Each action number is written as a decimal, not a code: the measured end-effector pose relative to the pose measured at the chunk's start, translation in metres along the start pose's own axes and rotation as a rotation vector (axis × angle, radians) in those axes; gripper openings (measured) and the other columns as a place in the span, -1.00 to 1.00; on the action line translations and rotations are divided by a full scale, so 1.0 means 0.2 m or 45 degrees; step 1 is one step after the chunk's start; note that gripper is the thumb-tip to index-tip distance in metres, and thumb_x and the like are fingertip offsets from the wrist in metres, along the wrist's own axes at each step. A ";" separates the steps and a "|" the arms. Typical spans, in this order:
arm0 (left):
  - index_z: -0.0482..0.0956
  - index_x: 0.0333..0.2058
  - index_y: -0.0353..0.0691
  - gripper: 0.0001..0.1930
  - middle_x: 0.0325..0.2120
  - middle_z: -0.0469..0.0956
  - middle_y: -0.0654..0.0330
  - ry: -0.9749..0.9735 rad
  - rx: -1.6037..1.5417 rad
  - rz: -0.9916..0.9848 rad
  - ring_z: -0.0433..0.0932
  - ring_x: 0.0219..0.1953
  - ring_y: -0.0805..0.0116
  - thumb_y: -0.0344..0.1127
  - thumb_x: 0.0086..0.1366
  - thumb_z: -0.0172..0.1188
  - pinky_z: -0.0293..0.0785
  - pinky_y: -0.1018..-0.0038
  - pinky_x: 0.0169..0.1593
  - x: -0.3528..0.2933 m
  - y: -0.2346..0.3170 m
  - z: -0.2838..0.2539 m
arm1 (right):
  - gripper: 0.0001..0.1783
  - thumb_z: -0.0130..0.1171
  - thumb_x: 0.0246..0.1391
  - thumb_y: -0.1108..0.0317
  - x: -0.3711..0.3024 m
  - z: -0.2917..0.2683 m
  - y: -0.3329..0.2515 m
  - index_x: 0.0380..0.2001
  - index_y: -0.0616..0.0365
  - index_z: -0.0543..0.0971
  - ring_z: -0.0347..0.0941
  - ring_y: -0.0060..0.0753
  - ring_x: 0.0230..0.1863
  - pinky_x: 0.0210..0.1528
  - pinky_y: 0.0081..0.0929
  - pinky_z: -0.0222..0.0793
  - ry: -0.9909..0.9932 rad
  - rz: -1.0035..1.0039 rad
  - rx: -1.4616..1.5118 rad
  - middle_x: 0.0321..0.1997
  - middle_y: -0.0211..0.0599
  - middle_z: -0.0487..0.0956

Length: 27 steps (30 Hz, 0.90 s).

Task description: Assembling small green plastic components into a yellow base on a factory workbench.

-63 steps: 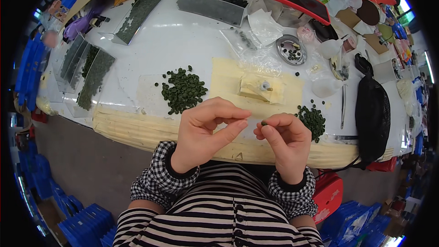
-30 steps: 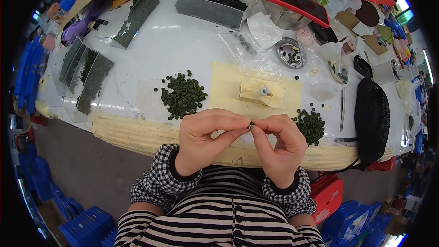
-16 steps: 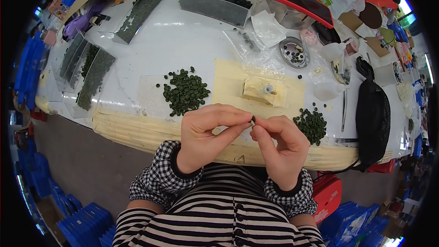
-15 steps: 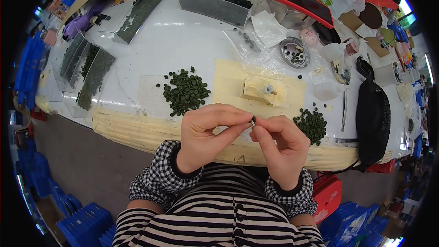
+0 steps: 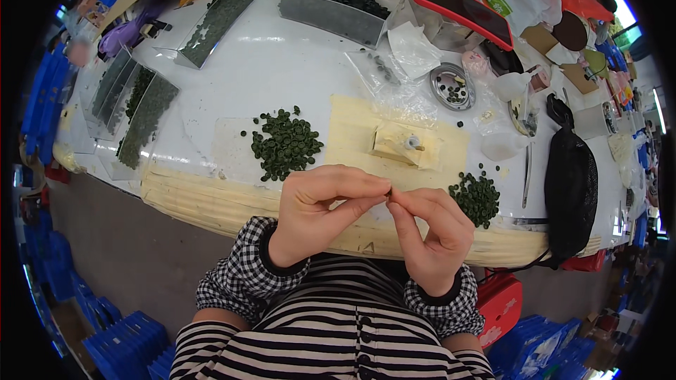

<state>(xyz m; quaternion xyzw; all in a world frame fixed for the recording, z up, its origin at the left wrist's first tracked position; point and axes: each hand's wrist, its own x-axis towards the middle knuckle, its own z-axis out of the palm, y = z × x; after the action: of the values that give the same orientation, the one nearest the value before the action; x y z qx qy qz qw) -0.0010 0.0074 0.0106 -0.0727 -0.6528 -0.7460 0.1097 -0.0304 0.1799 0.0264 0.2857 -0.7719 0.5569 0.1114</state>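
Note:
Over the table's near edge, my left hand and my right hand meet at the fingertips. Both pinch one small dark piece, mostly hidden by the fingers. It looks like the small dark green round pieces on the table, but its exact kind does not show. Beyond my left hand lies a large pile of those green pieces. A smaller pile sits just right of my right hand. Past my fingertips stands a small block wrapped in pale yellow tape, with a short peg on top.
Clear bins of green pieces stand at the back and left. A red-cased phone leans at the back right, above a round metal dish. Tweezers and a black mesh bag lie at the right.
My fingertips have closed tighter around the small piece, which shows less now. My right hand has shifted slightly left and down; my left hand is nearly still.

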 end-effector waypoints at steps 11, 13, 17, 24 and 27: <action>0.66 -0.20 -0.37 -0.82 -0.28 0.66 0.07 0.007 -0.160 -0.094 0.63 -0.28 0.42 -0.62 0.19 0.24 0.56 0.57 -0.17 -0.01 0.00 -0.01 | -0.70 0.27 -0.07 0.71 -0.01 0.01 -0.01 -0.19 0.32 0.66 0.54 -0.43 -0.36 -0.32 -0.62 0.42 -0.034 0.039 0.042 -0.36 -0.17 0.61; 0.66 -0.20 -0.35 -0.80 -0.29 0.66 0.08 -0.018 0.003 0.007 0.64 -0.28 0.42 -0.62 0.18 0.24 0.56 0.58 -0.19 0.00 -0.01 -0.02 | -0.69 0.29 -0.09 0.69 -0.01 0.01 0.00 -0.19 0.31 0.66 0.54 -0.43 -0.40 -0.34 -0.63 0.44 -0.039 0.002 0.046 -0.37 -0.19 0.60; 0.66 -0.19 -0.33 -0.78 -0.30 0.67 0.07 0.014 0.589 0.490 0.64 -0.31 0.42 -0.63 0.16 0.25 0.56 0.59 -0.24 0.00 0.00 -0.01 | -0.67 0.30 -0.09 0.68 -0.04 0.00 0.04 -0.17 0.30 0.66 0.51 -0.46 -0.41 -0.36 -0.66 0.41 -0.096 0.173 0.281 -0.36 -0.21 0.59; 0.65 -0.19 -0.36 -0.81 -0.34 0.64 0.08 -0.071 -0.006 -0.079 0.64 -0.30 0.44 -0.61 0.21 0.21 0.58 0.56 -0.20 -0.01 -0.01 -0.03 | -0.58 0.32 -0.12 0.68 -0.04 0.01 -0.02 -0.10 0.23 0.65 0.45 -0.42 -0.48 -0.47 -0.60 0.35 -0.092 -0.154 -0.199 -0.42 -0.27 0.54; 0.64 -0.17 -0.39 -0.81 -0.30 0.63 0.06 -0.085 -0.189 -0.150 0.63 -0.26 0.40 -0.61 0.23 0.20 0.59 0.56 -0.15 -0.01 -0.02 -0.02 | -0.58 0.31 -0.11 0.69 -0.04 0.00 -0.01 -0.10 0.23 0.65 0.45 -0.42 -0.49 -0.48 -0.60 0.35 -0.074 -0.173 -0.172 -0.42 -0.27 0.54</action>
<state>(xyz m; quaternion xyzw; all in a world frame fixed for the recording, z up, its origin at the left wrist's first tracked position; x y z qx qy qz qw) -0.0004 0.0036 0.0059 -0.0667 -0.6023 -0.7946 0.0381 -0.0235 0.1813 0.0243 0.3452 -0.7894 0.4863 0.1455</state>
